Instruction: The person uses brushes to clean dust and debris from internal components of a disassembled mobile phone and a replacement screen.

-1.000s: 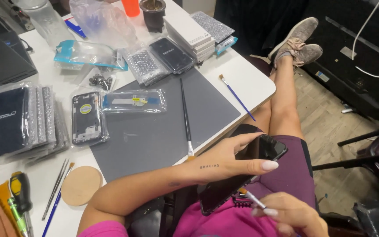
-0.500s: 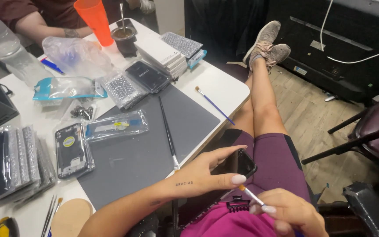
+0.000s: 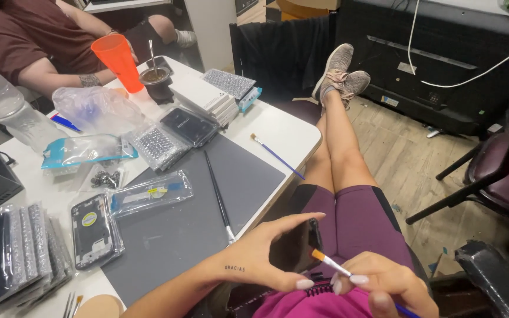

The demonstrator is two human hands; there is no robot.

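Gripping a phone (image 3: 293,247), left hand (image 3: 260,259); right hand (image 3: 387,282) pinches brush (image 3: 331,265) beside table (image 3: 293,132).

A phone-case decorating workshop: packaged cases (image 3: 16,253) at lower left, a grey mat (image 3: 189,218) and brushes (image 3: 219,197) on the worktop (image 3: 290,138).

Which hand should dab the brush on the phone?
Probably the right hand: it grips the small brush, bristles nearly touching the dark phone, which the left hand cradles.

L hand (image 3: 266,259) curls w/ thumb and fingers wrapped in a grip, forearm angled in from lower left. R hand (image 3: 384,285) pinches, fingers bent, over lap.
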